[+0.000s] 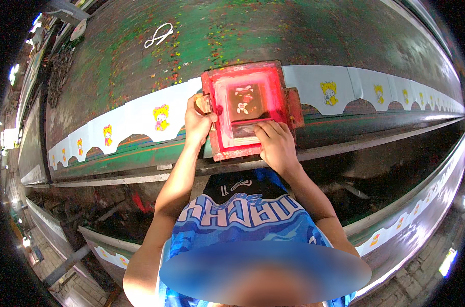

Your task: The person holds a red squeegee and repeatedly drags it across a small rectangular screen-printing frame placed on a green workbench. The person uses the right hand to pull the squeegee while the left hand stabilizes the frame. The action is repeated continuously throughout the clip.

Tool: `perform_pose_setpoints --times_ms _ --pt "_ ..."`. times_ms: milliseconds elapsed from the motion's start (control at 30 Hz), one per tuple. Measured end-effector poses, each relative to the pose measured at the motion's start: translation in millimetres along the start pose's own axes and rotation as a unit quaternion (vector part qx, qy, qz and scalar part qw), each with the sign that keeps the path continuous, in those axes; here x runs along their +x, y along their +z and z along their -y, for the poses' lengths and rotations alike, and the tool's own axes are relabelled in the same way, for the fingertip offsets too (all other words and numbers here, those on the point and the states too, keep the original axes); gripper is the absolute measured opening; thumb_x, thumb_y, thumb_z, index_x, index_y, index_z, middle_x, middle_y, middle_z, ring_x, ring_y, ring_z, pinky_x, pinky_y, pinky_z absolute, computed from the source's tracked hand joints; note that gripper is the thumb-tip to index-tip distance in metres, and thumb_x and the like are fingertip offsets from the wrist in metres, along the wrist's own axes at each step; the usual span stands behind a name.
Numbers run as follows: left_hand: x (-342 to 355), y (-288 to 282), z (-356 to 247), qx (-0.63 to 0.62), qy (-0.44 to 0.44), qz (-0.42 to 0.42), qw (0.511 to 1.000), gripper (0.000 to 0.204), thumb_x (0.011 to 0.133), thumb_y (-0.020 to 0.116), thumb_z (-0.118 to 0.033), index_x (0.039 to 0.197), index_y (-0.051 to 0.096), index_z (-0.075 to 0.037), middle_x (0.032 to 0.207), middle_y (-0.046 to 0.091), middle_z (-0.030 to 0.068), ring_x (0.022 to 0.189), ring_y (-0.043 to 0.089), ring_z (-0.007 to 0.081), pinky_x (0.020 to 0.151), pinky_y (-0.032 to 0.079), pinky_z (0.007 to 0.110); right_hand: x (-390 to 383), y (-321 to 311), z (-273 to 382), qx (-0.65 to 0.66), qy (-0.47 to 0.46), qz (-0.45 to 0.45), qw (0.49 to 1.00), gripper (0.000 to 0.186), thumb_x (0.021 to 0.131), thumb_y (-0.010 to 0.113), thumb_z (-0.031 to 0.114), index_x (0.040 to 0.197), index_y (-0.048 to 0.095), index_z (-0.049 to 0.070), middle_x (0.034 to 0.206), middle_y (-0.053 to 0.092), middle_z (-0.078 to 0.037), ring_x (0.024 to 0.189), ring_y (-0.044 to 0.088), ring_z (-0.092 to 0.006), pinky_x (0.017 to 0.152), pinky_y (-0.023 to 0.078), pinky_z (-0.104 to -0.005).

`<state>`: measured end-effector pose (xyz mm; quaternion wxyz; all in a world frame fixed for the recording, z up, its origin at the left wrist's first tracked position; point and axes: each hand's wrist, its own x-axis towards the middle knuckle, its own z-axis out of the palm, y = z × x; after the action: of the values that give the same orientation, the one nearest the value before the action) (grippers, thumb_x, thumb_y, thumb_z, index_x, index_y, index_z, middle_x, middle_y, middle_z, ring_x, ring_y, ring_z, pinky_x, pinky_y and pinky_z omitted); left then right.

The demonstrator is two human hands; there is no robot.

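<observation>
Gripping red frame [242, 67] by handle [203, 104]: L hand [197, 122] | R hand [276, 141] holding block [244, 132], long axis ~L–R, near side | frame btwn hands, nr bench [263, 30] front edge

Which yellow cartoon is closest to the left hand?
The yellow cartoon just left of the left hand; others on its white strip are farther left or past the red frame.

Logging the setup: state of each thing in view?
Red frame: lying across the white strip, held at its left side
Left hand: closed on the frame's left side
Right hand: fingers bent over the bar; full grip hidden
Bar: inside the frame, near its lower edge
White strip: laid out, printed either side of the frame
White cord: loose, looped
Green tabletop: paint-specked
</observation>
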<state>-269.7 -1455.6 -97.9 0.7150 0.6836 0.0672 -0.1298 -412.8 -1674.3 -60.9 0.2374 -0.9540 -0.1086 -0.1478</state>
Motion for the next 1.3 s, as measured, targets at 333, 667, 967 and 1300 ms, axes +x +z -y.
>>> perform_pose_setpoints --times_ms 333,667,967,1300 --pt "5 -3 9 0.055 0.011 0.007 0.998 0.079 0.072 0.064 0.024 0.144 0.045 -0.003 0.118 0.068 0.0103 0.102 0.070 0.0209 0.075 0.060 0.032 36 31 -25 -0.026 -0.061 -0.065 0.996 0.032 0.074 0.068 0.002 0.106 0.073 0.005 0.113 0.072 -0.011 0.111 0.068 -0.0310 0.094 0.052 -0.0480" --pt "4 -5 9 0.083 0.023 0.014 0.996 0.078 0.072 0.067 0.024 0.143 0.046 -0.002 0.120 0.068 0.0107 0.108 0.069 0.0215 0.087 0.060 0.033 135 30 -65 -0.028 -0.024 -0.026 0.999 0.033 0.073 0.070 -0.002 0.106 0.071 0.006 0.112 0.074 -0.012 0.108 0.068 -0.0366 0.093 0.053 -0.0482" --pt "0 -1 0 0.051 0.016 0.002 0.999 0.081 0.070 0.066 0.021 0.145 0.046 -0.002 0.121 0.067 0.0104 0.107 0.068 0.0222 0.091 0.059 0.035 7 13 -5 -0.002 -0.041 -0.012 0.999 0.042 0.068 0.070 0.002 0.110 0.070 0.005 0.114 0.072 -0.012 0.110 0.067 -0.0328 0.095 0.052 -0.0469" --pt "-16 59 -18 0.002 0.040 -0.023 0.999 0.081 0.068 0.070 0.023 0.142 0.048 -0.003 0.110 0.067 0.0091 0.083 0.069 0.0177 0.062 0.058 0.029 -8 -39 -44 -0.045 -0.035 0.016 0.998 0.040 0.072 0.073 0.011 0.112 0.070 0.005 0.116 0.070 -0.009 0.111 0.065 -0.0287 0.099 0.049 -0.0452"
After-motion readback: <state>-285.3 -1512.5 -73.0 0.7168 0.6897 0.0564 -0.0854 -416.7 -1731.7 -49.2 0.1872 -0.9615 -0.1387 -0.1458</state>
